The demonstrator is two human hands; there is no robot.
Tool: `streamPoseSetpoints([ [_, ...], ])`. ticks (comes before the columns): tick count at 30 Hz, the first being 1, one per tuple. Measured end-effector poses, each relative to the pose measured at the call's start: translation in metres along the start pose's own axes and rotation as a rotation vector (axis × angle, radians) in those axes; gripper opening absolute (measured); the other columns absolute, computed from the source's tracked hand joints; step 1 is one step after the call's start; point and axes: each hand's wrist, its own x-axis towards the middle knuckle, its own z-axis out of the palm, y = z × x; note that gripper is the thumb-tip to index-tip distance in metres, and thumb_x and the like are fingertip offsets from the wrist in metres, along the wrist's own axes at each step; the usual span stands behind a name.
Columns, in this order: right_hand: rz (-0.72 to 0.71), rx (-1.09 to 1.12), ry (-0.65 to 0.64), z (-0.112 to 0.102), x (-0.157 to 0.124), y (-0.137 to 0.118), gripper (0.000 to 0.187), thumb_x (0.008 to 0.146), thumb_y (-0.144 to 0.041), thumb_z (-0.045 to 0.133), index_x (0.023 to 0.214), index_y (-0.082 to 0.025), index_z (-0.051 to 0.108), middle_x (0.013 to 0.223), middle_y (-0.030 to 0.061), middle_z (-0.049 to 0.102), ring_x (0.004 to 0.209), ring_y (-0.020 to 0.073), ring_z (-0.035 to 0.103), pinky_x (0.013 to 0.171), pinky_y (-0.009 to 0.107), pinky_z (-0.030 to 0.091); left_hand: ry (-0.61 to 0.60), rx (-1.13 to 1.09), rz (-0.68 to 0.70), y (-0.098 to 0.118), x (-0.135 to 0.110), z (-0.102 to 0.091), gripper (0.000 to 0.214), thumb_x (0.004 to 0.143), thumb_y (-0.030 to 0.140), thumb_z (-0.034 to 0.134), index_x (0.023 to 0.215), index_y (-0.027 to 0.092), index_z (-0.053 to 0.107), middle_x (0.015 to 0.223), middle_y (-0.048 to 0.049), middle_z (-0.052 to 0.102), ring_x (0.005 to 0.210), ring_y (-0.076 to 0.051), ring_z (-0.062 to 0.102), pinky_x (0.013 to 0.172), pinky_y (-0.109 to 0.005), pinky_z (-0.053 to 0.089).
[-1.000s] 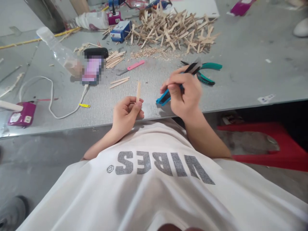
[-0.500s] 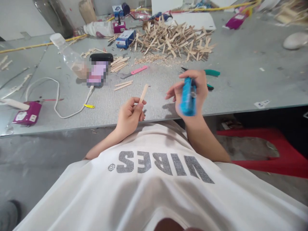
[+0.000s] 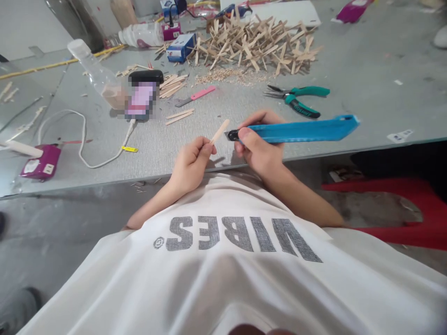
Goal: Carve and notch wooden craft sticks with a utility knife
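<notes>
Between thumb and fingers, my left hand pinches a wooden craft stick, its free end pointing up and to the right. My right hand is closed round a blue utility knife. The knife's short blade faces left, close to the stick; whether they touch I cannot tell. Beyond my right hand lie green-handled pliers with black jaws. A pink-handled blade and a pair of loose sticks rest on the table in front of my left hand.
At the back of the grey table is a big heap of joined sticks, with wood chips before it. A phone on a white cable, a tilted plastic bottle and a blue box stand left. A red stool is at right.
The knife has swung from roughly upright to nearly level, blade to the left. My right hand has moved left and closer to the stick, uncovering the pliers. The stick now leans further right.
</notes>
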Motion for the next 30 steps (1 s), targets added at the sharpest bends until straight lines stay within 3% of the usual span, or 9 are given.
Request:
streamPoseSetpoints([
  [6, 0.093, 0.031, -0.145, -0.004, 0.001, 0.003, 0.048, 0.091, -0.062, 0.097, 0.088, -0.028, 0.064, 0.064, -0.0056, 0.062, 0.046, 0.0148, 0.054, 0.044, 0.029, 0.049, -0.064, 0.053, 0.001, 0.003, -0.004, -0.001, 0.032, 0.116, 0.048, 0.063, 0.096, 0.024, 0.07, 0.071, 0.002, 0.057, 0.062, -0.015, 0.047, 0.059, -0.028, 0.035],
  [11, 0.134, 0.082, -0.177, -0.004, 0.003, 0.002, 0.052, 0.088, -0.062, 0.097, 0.089, -0.028, 0.057, 0.073, -0.005, 0.073, 0.046, 0.0134, 0.055, 0.043, 0.028, 0.05, -0.107, 0.09, 0.038, 0.006, -0.004, 0.002, 0.027, 0.115, 0.043, 0.063, 0.1, 0.023, 0.071, 0.071, 0.0026, 0.061, 0.064, -0.015, 0.052, 0.06, -0.028, 0.037],
  [19, 0.213, 0.056, -0.26, -0.005, 0.0, -0.008, 0.052, 0.086, -0.056, 0.099, 0.093, -0.029, 0.055, 0.074, -0.0046, 0.073, 0.047, 0.0157, 0.059, 0.042, 0.03, 0.051, -0.116, 0.074, 0.0, 0.009, 0.0, 0.002, 0.023, 0.114, 0.036, 0.063, 0.095, 0.023, 0.068, 0.063, 0.0047, 0.057, 0.055, -0.014, 0.046, 0.056, -0.028, 0.032],
  [30, 0.253, 0.043, -0.202, -0.003, 0.001, -0.004, 0.051, 0.087, -0.055, 0.095, 0.091, -0.029, 0.05, 0.072, -0.0048, 0.069, 0.045, 0.0139, 0.055, 0.038, 0.028, 0.046, -0.113, 0.022, -0.047, 0.008, -0.004, 0.002, 0.033, 0.115, 0.052, 0.071, 0.096, 0.024, 0.072, 0.06, 0.004, 0.058, 0.051, -0.014, 0.048, 0.052, -0.027, 0.035],
])
